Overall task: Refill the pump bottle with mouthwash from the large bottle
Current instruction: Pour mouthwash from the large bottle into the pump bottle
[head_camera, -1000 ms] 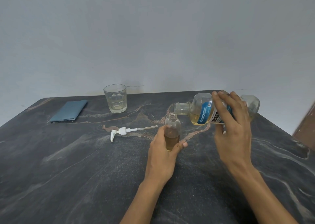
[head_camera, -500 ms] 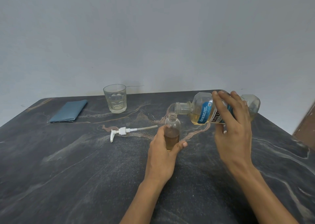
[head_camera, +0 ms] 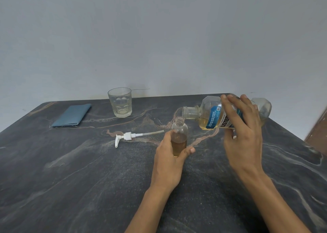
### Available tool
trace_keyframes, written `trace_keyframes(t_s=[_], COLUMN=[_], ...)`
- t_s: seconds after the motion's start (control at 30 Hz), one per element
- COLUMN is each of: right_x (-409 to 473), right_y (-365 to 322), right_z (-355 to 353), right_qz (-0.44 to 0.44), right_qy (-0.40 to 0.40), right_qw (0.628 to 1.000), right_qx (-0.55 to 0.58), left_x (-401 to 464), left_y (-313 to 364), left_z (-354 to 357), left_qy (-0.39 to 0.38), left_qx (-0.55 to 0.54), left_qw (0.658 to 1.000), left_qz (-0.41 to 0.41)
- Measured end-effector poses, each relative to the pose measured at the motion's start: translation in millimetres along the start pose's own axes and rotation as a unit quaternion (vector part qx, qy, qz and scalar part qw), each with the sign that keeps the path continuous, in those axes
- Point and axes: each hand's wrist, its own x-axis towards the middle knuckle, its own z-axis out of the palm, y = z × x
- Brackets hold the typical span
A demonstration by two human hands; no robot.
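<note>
Dark veined stone worktop [head_camera: 70, 179] against a plain grey wall. Left hand [head_camera: 169, 159], fingers curled round an uncapped small bottle [head_camera: 179, 135] standing upright near centre, amber liquid filling its lower half. Right hand [head_camera: 243, 131] gripping a large bottle [head_camera: 210, 115] tipped almost level, open mouth just above and right of the small neck, pale yellow mouthwash pooled along its lower side. White pump [head_camera: 129, 137] lying flat to the left. Farther back, a glass [head_camera: 120, 102] and folded blue cloth [head_camera: 72, 115].
</note>
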Motion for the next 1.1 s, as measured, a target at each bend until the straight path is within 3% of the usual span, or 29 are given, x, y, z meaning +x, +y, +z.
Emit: trace_keyframes(t_s=[1.1], right_x=[-0.6], right_y=[-1.3], right_z=[-0.3], right_qz=[-0.010], right_qy=[0.007], right_qw=[1.000], right_qx=[0.003], left_x=[0.4], left_y=[1.4], left_z=[0.0], left_qy=[0.000], left_qx=[0.003], left_qw=[1.000], left_qz=[-0.009])
